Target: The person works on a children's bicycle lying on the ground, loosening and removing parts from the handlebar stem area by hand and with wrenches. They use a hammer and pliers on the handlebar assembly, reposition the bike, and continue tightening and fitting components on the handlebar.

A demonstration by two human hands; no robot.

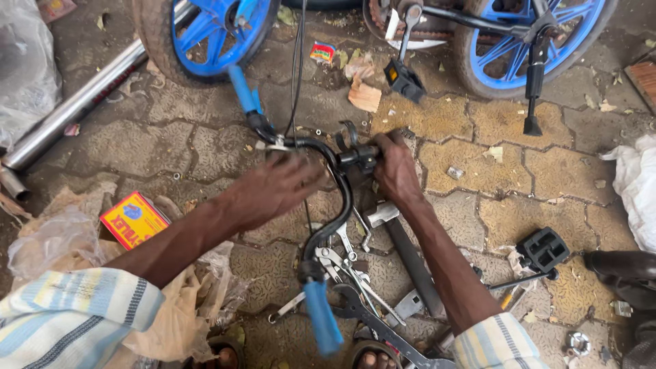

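Where pavers (pixel 478 164) crack, scattered wrenches (pixel 348 270).

Soft, even daylight with only faint shadows; the left hand (pixel 277 188) is smeared by motion blur, the near blue grip (pixel 322 326) is soft, and the pavement (pixel 478 164) is sharp

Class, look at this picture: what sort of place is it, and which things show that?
Probably an outdoor bicycle repair spot: spanners lie on the paving, blue bicycle wheels stand nearby, and both hands work on handlebars.
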